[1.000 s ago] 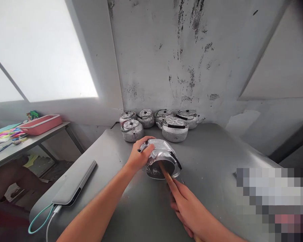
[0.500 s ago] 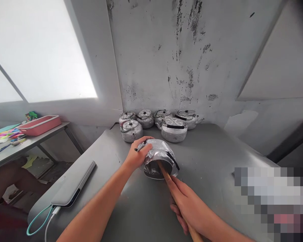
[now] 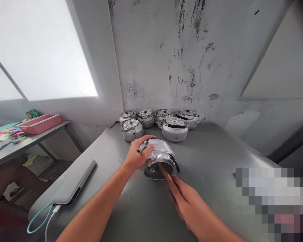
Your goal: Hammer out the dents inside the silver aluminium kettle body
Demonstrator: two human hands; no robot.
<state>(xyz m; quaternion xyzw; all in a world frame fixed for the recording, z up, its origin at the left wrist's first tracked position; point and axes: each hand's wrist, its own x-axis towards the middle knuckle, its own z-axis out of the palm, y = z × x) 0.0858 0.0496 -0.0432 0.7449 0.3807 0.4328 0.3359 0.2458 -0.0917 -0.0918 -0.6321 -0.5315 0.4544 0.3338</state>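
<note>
A dented silver kettle (image 3: 162,147) lies tipped on its side, its round opening facing me and its black handle hanging to the right. My left hand (image 3: 140,153) is closed on the kettle's upper left side, around the spout area. A wooden stick (image 3: 166,173) reaches through the opening into the kettle; its far end is hidden inside. Wrapped around the stick is my right hand (image 3: 187,198), just in front of the opening. Behind stand several other silver kettles (image 3: 175,132) with lids on.
All this is on a grey metal table (image 3: 212,151) against a stained wall. A power bank (image 3: 73,183) with cables lies at the left edge. On a side table, a pink basket (image 3: 41,123) stands beside colourful small items (image 3: 8,132). A blurred patch covers the lower right.
My right hand and the stick have shifted slightly, and its fingers now look more tightly wrapped. The kettle has tilted a little, with my left hand still on it.
</note>
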